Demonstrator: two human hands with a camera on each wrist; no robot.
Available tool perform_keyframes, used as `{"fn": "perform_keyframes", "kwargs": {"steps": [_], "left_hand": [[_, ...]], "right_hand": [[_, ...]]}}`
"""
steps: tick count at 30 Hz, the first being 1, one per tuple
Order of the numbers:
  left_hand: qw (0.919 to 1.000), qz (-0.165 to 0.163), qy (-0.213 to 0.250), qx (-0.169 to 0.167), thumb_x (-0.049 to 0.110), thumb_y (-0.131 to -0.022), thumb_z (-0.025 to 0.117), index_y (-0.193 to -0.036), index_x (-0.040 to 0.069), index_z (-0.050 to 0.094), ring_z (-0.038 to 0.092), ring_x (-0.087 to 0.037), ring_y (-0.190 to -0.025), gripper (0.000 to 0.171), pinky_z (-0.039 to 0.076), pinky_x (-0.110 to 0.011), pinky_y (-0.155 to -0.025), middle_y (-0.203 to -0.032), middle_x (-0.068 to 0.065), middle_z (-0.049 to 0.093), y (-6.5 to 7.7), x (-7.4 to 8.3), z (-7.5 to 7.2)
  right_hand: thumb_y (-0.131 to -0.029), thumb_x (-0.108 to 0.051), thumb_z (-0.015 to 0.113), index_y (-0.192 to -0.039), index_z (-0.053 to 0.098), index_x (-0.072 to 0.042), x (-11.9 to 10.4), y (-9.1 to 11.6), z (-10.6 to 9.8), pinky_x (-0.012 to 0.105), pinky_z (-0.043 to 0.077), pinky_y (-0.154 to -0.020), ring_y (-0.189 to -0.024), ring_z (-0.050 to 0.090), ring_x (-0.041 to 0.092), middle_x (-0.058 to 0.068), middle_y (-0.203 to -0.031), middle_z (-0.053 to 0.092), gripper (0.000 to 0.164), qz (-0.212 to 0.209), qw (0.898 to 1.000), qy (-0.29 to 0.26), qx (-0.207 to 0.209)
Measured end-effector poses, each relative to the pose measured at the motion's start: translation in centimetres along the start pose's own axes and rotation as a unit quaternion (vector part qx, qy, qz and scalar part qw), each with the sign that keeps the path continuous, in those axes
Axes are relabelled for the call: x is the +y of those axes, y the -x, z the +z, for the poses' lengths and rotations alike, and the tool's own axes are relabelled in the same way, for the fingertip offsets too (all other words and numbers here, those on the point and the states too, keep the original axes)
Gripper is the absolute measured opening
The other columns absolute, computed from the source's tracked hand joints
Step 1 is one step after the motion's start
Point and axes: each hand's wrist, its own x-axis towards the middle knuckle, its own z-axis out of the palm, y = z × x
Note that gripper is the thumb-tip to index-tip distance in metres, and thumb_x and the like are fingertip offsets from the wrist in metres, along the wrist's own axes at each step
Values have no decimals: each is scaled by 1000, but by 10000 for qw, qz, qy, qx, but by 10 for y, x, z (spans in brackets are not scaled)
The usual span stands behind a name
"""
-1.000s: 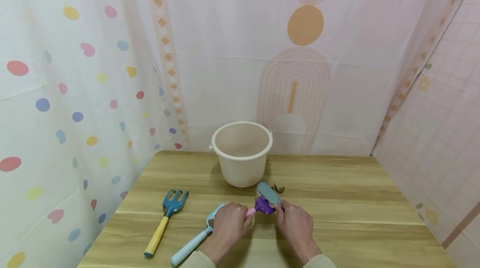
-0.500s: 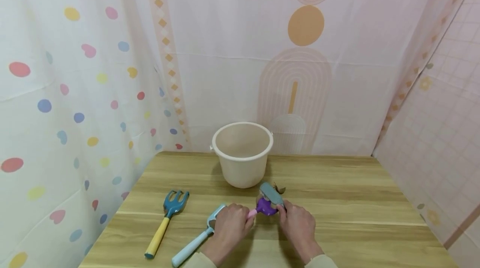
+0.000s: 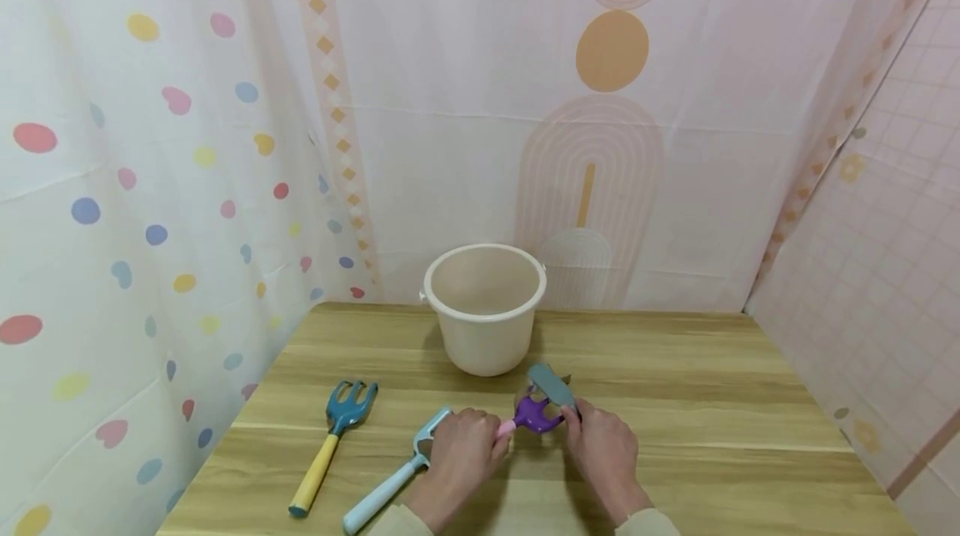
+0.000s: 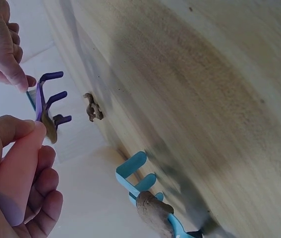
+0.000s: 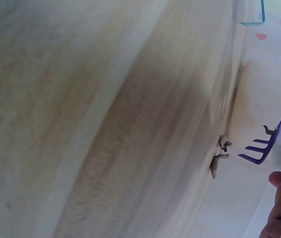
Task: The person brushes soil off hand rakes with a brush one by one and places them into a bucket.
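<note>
My left hand (image 3: 467,448) grips the pink handle of a small hand rake with a purple head (image 3: 534,416), held above the table. In the left wrist view, a brown mud-like lump (image 4: 50,130) clings to the rake's head. Between thumb and fingers, my right hand (image 3: 603,444) holds a small blue-grey brush (image 3: 551,386). Pale bristles show in the right wrist view, where the brush lies against or just behind the rake's head; exact contact is hard to tell. Brown crumbly pieces (image 5: 223,143) lie on the table below the tines.
A cream bucket (image 3: 487,344) stands behind the hands. On the left lie a light blue hand rake (image 3: 382,493), with a brown lump (image 4: 152,212) on it, and a blue fork with a yellow handle (image 3: 317,473). Curtains hang around the wooden table (image 3: 712,419).
The brush and my right hand have shifted a little to the right, along the purple tines. More of the purple head now shows. My left hand has barely moved.
</note>
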Motion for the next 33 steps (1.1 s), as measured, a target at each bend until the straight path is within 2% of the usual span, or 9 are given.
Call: {"fn": "perform_keyframes", "kwargs": {"steps": [9, 13, 16, 19, 21, 23, 28, 33], "left_hand": [[9998, -112, -15, -141, 28, -84, 74, -57, 18, 52, 45, -13, -49, 37, 36, -29, -46, -54, 4, 49, -1, 1, -3], [9994, -219, -40, -247, 30, -85, 74, -57, 18, 53, 46, -14, -49, 37, 37, -29, -46, -55, 3, 50, -2, -1, -4], [9994, -219, 11, -268, 29, -85, 75, -57, 18, 51, 47, -14, -50, 38, 38, -29, -46, -55, 4, 50, -3, -2, -5], [9996, -151, 35, -244, 29, -84, 75, -56, 19, 50, 46, -14, -49, 39, 38, -30, -46, -55, 4, 49, -4, -1, -6], [9997, -92, 19, -208, 29, -84, 76, -57, 18, 50, 47, -14, -49, 39, 38, -30, -46, -55, 4, 49, -6, 0, -6], [9998, -61, 26, -197, 30, -84, 75, -57, 18, 50, 46, -14, -48, 39, 38, -30, -45, -55, 4, 48, -7, 1, -7], [9998, -117, 32, -124, 28, -82, 76, -56, 19, 49, 45, -14, -47, 39, 36, -30, -44, -55, 5, 48, -8, 0, -8], [9997, -131, 12, -210, 27, -80, 77, -57, 19, 49, 46, -14, -49, 37, 37, -31, -45, -55, 4, 48, -7, -1, -7]], "right_hand": [[-94, -30, 66, -87, 70, -8, 8, -4, -6, 37, 40, -43, -51, 56, 26, 7, -64, 63, 24, 284, 9996, -95, 1], [-95, -30, 65, -78, 64, -10, 15, -6, -9, 41, 41, -44, -53, 58, 30, 7, -63, 60, 26, 454, 9989, -149, -19], [-94, -29, 66, -77, 63, -12, 11, -7, -12, 42, 40, -43, -53, 58, 29, 5, -62, 59, 24, 276, 9993, -218, 113], [-93, -27, 68, -80, 65, -13, 0, -6, -10, 40, 40, -42, -51, 57, 27, 4, -60, 59, 19, -177, 9988, -255, 367], [-93, -27, 68, -83, 67, -14, -6, -5, -8, 38, 40, -41, -50, 58, 25, 3, -62, 60, 16, -457, 9977, -304, 408], [-93, -26, 67, -89, 70, -13, -8, -3, -5, 36, 40, -42, -51, 58, 23, 4, -64, 63, 15, -542, 9972, -385, 335], [-94, -26, 67, -108, 74, -9, 1, -1, 0, 37, 42, -43, -55, 61, 26, 9, -72, 69, 23, -119, 9992, -366, 120], [-95, -27, 66, -106, 73, -8, 10, -3, -1, 38, 40, -43, -54, 59, 25, 9, -71, 68, 24, 130, 9997, -224, 25]]}}
